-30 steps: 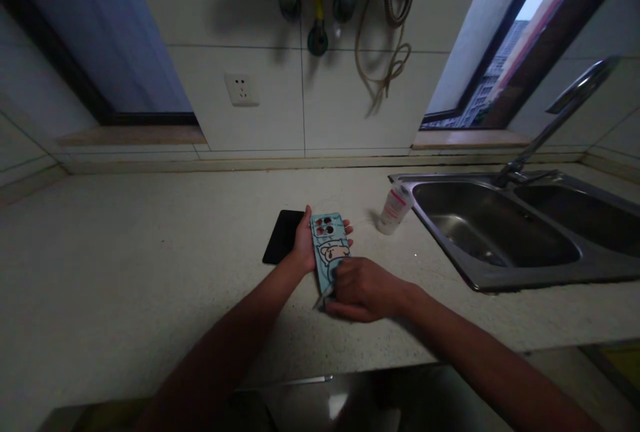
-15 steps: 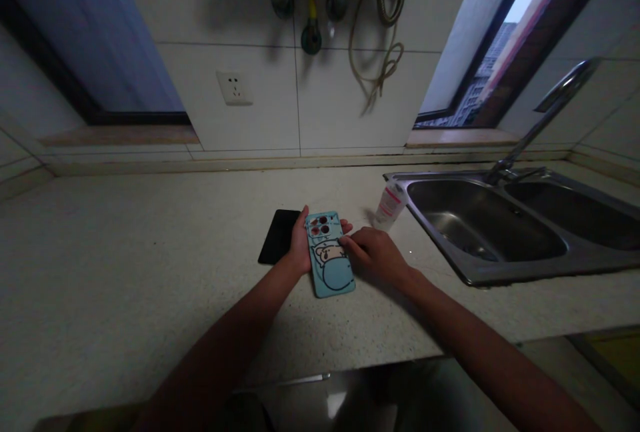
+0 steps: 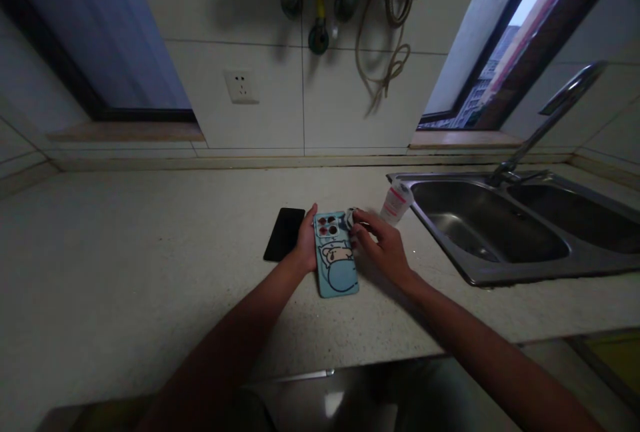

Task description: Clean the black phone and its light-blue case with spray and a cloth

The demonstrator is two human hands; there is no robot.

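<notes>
A light-blue phone case (image 3: 341,277) with a cartoon figure and round camera openings is held back side up over the counter; whether a phone is inside I cannot tell. My left hand (image 3: 307,244) grips it along its left edge, with the fingers hidden behind it. At the upper right edge of the case, my right hand (image 3: 381,243) pinches a small whitish, dark-marked thing (image 3: 349,219), too blurred to name. Just left of my left hand, a flat black phone-like slab (image 3: 284,235) lies on the counter. Beyond my right hand stands a clear plastic cup (image 3: 397,203) with pink print.
The pale speckled counter (image 3: 175,272) runs along a tiled wall with a socket (image 3: 241,87). To the right sits a double steel sink (image 3: 493,225) with a tall tap (image 3: 565,99). Pipes and a tied cord (image 3: 395,67) hang on the wall. The counter's front edge is close below my arms.
My right hand has moved up along the right edge of the case. A small whitish thing now shows between its fingers. The view has shifted slightly.
</notes>
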